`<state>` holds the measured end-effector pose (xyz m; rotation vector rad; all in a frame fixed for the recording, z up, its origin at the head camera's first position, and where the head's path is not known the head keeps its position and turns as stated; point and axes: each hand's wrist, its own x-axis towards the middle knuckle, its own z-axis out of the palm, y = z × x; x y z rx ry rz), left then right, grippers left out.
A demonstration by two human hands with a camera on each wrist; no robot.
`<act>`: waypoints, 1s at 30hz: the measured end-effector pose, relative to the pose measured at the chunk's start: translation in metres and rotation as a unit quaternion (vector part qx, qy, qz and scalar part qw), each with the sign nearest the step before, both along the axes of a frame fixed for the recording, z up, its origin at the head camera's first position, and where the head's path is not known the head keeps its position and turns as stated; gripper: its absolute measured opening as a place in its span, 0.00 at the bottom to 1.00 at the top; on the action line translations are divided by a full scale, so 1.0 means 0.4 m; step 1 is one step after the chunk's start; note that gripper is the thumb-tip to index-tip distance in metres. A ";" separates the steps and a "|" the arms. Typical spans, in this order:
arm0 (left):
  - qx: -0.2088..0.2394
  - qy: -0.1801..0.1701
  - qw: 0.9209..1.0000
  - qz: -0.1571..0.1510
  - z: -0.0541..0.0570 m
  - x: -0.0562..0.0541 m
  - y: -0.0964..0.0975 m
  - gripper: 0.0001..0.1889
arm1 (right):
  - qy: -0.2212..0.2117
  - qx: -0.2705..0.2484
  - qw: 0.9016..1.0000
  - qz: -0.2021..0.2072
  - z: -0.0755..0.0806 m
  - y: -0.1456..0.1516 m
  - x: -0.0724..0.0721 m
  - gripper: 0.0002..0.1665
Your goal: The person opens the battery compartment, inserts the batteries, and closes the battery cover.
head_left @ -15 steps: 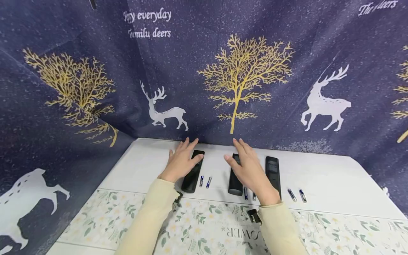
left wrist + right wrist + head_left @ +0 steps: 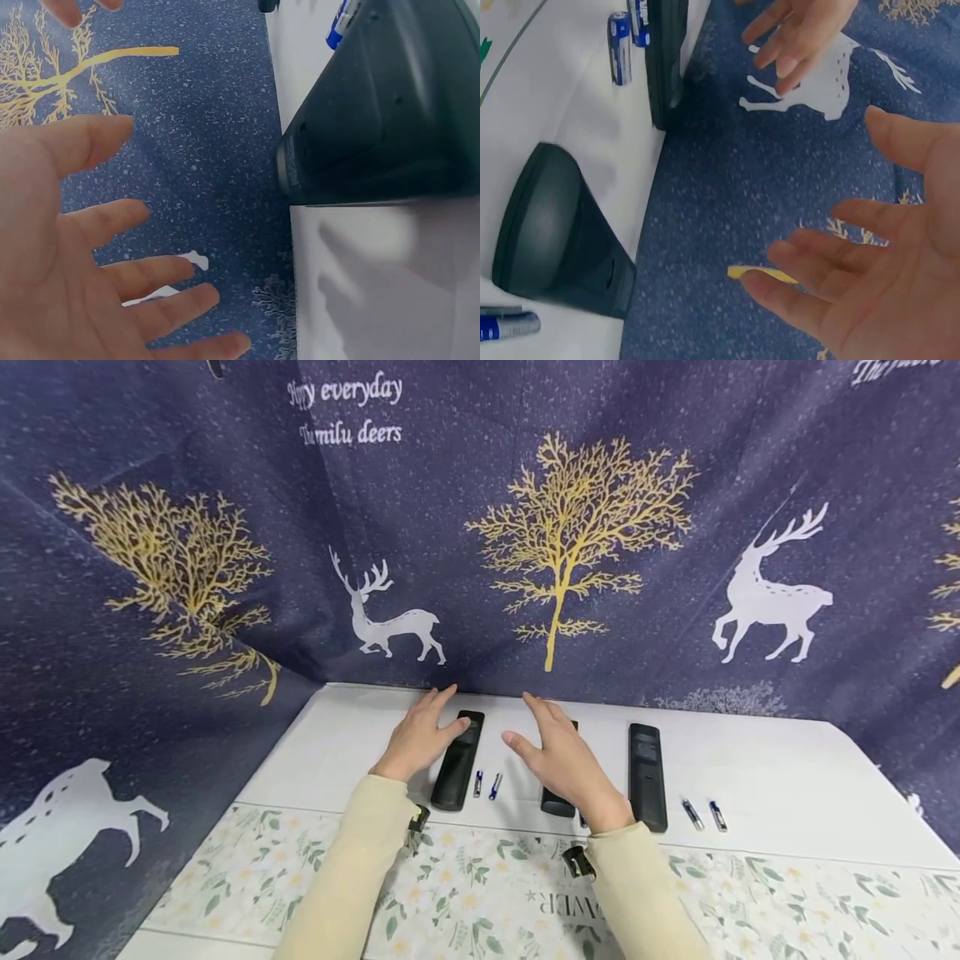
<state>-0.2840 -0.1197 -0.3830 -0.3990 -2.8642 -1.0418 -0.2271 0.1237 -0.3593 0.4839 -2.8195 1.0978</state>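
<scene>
My left hand (image 2: pixel 418 735) hovers beside the upper part of a black remote control (image 2: pixel 457 764), its fingers spread and holding nothing. My right hand (image 2: pixel 566 760), also with loose, extended fingers and nothing in it, is over the middle remote (image 2: pixel 557 804) and hides most of it. To the right lies another black remote (image 2: pixel 647 777). Two small blue and silver batteries (image 2: pixel 477 783) are beside the left remote. Another pair of batteries (image 2: pixel 692 814) lies right of the right remote. One battery (image 2: pixel 510 324) near the middle remote shows in the right wrist view.
The remotes lie on a white tabletop (image 2: pixel 772 768). A floral cloth (image 2: pixel 465 893) with printed letters covers its near side. Behind the table hangs a dark blue curtain (image 2: pixel 480 468) with deer and trees.
My right hand has moved left, uncovering the right remote and covering more of the middle one. The left hand has drifted slightly left. The remotes and batteries lie where they were.
</scene>
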 end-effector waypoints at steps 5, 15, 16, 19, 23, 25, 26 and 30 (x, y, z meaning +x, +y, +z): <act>0.010 0.002 1.000 0.004 -0.006 -0.015 0.004 0.38 | -0.002 0.009 1.000 0.008 0.010 -0.019 -0.014 0.47; 0.038 -0.036 0.999 0.005 -0.029 -0.021 0.012 0.39 | -0.027 0.007 1.000 -0.003 -0.011 -0.053 -0.020 0.47; 0.032 -0.034 0.999 0.007 -0.032 -0.020 0.010 0.39 | -0.029 0.005 1.000 -0.005 -0.018 -0.058 -0.020 0.46; 0.014 -0.028 0.999 0.016 -0.039 -0.014 0.005 0.39 | -0.035 0.001 0.999 -0.006 -0.031 -0.074 -0.019 0.47; -0.002 -0.034 0.999 0.026 -0.047 -0.012 0.005 0.39 | -0.038 0.010 0.999 0.009 -0.037 -0.089 -0.024 0.47; -0.002 -0.037 0.999 0.030 -0.050 -0.014 0.010 0.38 | -0.033 0.016 0.999 0.019 -0.034 -0.091 -0.030 0.47; 0.002 -0.040 0.999 0.031 -0.050 -0.016 0.014 0.37 | -0.030 0.021 0.999 0.023 -0.032 -0.092 -0.034 0.47; 0.018 -0.039 0.998 0.044 -0.049 -0.029 0.027 0.36 | -0.021 0.037 0.998 0.035 -0.021 -0.091 -0.052 0.47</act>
